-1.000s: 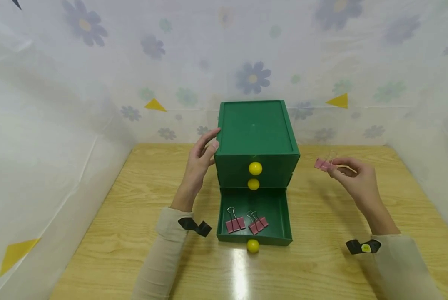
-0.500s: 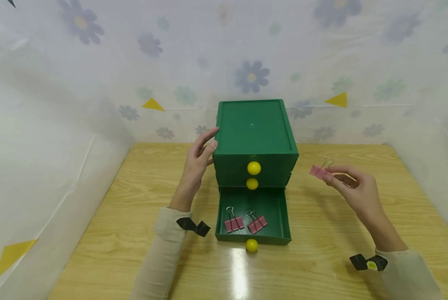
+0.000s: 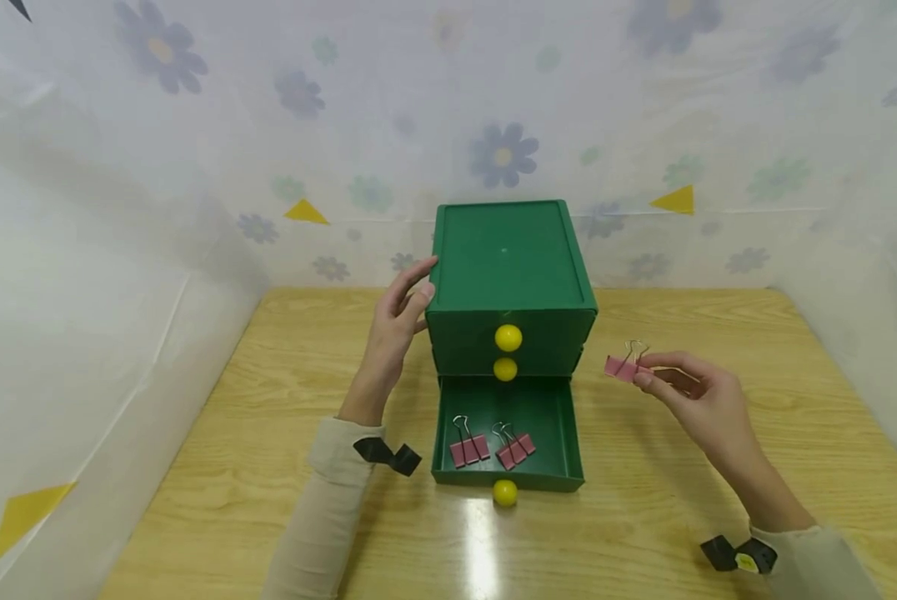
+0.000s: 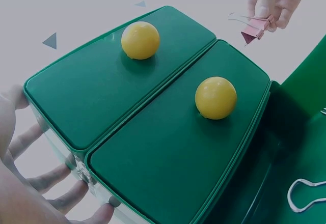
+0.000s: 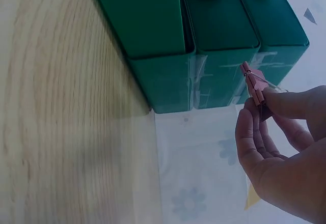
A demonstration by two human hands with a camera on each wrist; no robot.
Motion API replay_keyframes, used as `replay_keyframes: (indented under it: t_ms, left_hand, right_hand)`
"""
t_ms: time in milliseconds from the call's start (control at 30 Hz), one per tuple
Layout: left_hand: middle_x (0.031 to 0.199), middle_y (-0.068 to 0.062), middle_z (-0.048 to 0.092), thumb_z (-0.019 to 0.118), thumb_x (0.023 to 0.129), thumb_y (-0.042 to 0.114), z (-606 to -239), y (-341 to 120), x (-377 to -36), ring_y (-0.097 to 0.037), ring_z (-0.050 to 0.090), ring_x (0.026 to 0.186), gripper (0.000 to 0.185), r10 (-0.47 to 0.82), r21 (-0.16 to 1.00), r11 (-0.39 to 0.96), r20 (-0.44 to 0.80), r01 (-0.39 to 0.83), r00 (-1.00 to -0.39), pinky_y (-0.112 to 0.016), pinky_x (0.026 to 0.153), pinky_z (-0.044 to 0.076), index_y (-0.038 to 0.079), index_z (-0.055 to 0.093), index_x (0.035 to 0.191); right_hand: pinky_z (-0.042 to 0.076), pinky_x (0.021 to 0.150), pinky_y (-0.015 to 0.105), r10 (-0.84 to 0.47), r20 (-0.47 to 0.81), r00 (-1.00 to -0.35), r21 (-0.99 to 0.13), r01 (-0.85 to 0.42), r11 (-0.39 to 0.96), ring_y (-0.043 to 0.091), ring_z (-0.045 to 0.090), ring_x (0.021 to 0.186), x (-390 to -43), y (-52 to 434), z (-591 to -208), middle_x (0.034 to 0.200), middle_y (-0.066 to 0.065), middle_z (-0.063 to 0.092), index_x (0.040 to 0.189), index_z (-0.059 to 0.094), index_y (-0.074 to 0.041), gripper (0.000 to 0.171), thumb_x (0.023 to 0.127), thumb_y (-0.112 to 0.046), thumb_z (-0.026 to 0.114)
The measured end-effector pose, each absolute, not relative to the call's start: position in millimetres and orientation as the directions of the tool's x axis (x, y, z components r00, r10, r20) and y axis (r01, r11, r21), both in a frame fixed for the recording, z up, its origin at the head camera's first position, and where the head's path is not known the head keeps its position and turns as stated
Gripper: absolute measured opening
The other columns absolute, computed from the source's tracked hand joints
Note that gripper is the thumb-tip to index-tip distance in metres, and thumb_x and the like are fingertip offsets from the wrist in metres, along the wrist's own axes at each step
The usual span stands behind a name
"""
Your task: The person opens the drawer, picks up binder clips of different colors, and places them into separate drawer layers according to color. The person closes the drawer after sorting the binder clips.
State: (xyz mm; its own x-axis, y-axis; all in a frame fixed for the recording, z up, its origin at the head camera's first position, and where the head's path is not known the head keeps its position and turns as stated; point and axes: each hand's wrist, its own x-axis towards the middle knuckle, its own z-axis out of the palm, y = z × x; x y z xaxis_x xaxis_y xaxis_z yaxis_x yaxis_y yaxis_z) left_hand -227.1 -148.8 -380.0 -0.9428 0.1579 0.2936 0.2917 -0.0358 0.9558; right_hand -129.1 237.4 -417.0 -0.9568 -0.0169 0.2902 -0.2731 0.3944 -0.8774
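So the right hand [image 3: 699,400] has dropped lower and drifted in toward the centre of the head view compared with a second ago. It's pinching a small pink metal binder clip [image 3: 619,367] between thumb and fingertips, a narrow grip on the wire handles. The clip hangs in the air at centre right of the frame, just beside the green plastic three-drawer cabinet [image 3: 510,279], not over the open bottom drawer [image 3: 507,433] yet. My read: it's on its way to that drawer, roughly halfway there.

The left hand [image 3: 396,329] hasn't budged. Its fingers lie fairly straight against the cabinet's left side, near the top edge, bracing it rather than gripping anything.

The open drawer at lower centre already has two clusters of pink binder clips [image 3: 492,446] lying in it. The two upper drawers are closed, each with a round yellow knob [image 3: 508,337].

Everything sits on the light wooden table [image 3: 268,467]. No brand, label or readable writing anywhere; the backdrop is just flowers and yellow triangles.
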Motion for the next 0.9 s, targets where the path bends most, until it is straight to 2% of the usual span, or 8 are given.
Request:
replay_keyframes:
  t_ms: [433,667,900]
  left_hand:
    - [0.154,0.01,0.045,0.055,0.106,0.034,-379.6,-149.0,-226.4,-0.02,0.05,0.136,0.044,0.161,0.955,-0.028,0.295,0.294,-0.942,-0.063,0.103,0.044,0.027,0.055,0.15]
    - [0.154,0.009,0.045,0.055,0.106,0.033,-378.0,-150.4,-225.1,-0.021,0.05,0.136,0.044,0.154,0.955,-0.027,0.297,0.296,-0.943,-0.064,0.103,0.043,0.028,0.054,0.15]
    - [0.155,0.007,0.045,0.054,0.107,0.032,-378.4,-149.8,-226.9,-0.022,0.05,0.135,0.044,0.159,0.952,-0.038,0.305,0.303,-0.939,-0.064,0.103,0.044,0.025,0.054,0.151]
  right_hand:
    - [0.057,0.08,0.02,-0.08,0.31,-0.947,-0.872,-0.317,0.372,0.013,0.073,0.092,-115.1,215.4,-420.9,0.107,0.001,0.074,0.11,0.074,-0.002,0.017,0.094,0.001,0.072]
    - [0.057,0.077,0.02,-0.131,0.312,-0.941,-0.863,-0.338,0.376,0.006,0.071,0.088,-112.7,200.9,-422.2,0.105,0.005,0.074,0.111,0.075,-0.004,0.022,0.092,0.005,0.073]
    - [0.059,0.072,0.024,-0.177,0.305,-0.936,-0.866,-0.35,0.358,0.017,0.073,0.083,-112.7,192.8,-423.4,0.103,0.009,0.074,0.109,0.075,-0.007,0.018,0.093,0.001,0.073]
